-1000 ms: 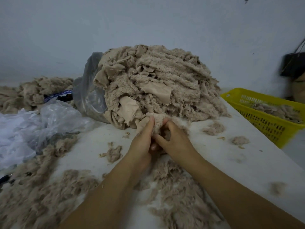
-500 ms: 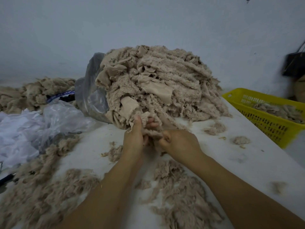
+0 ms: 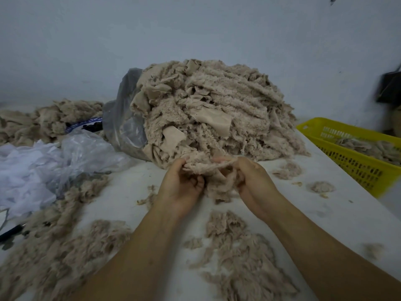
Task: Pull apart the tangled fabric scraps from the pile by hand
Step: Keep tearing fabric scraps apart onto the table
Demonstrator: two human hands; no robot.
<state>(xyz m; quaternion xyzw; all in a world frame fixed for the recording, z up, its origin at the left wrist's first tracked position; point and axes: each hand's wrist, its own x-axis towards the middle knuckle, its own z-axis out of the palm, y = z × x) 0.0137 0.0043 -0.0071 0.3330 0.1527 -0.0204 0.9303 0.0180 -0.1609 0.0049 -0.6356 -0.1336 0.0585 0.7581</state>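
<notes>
Stretching between the two grips, a fuzzy beige scrap (image 3: 208,168) is hanging just above the worktop (image 3: 325,213), right at the foot of the big pile (image 3: 217,109); whether it is touching the pile cannot be told. The left grip (image 3: 181,187) is pinching the scrap's left end, thumb on top and fingers curled underneath. The right grip (image 3: 253,183) is clamping the right end in the same way, and a tuft of the cloth is trailing down between the two palms.

The pile is rising directly beyond the grips, a mound of tangled beige strips, some fleecy and some smooth. It is spilling out of a grey plastic bag (image 3: 123,127) lying beyond and to the left of the left grip.

Nearer the person than the grips, loose fluff (image 3: 238,257) is lying scattered over the worktop. Small tufts (image 3: 321,186) are sitting to the right of the right grip. Further right, a yellow basket (image 3: 314,127) is standing beside the worktop's edge, holding more beige scraps. Left of the left grip, crumpled clear plastic (image 3: 43,161) is lying in a heap, and beyond it another heap of beige cloth (image 3: 54,118) is resting near the wall (image 3: 195,29).
</notes>
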